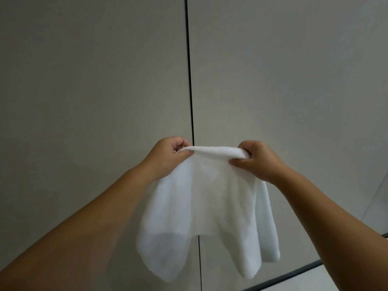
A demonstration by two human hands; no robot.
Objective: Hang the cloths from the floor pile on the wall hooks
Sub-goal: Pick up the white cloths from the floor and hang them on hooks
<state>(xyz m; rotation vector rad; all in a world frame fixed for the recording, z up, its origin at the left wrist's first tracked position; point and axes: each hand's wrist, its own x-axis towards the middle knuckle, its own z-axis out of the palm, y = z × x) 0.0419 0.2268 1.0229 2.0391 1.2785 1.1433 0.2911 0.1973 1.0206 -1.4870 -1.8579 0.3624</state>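
Stretching between two raised hands, a white cloth [206,198] is held up in front of a grey panelled wall [94,80]. Its top edge is bunched into a thick roll, and that roll is pinched at one end by the left hand [168,157] and at the other by the right hand [255,160] — in each case the fingers are curled over the far side of the fabric while the thumb is pressed against the near side. Below the grip the cloth is left to hang freely in soft folds, its lower corners drooping in uneven points, slightly blurred. A dark vertical seam [190,80] is seen running down the wall just behind the left hand's knuckles, and its lower stretch is hidden by the cloth. At the lower right, a dark strip [294,274] is seen where the wall meets a paler surface.
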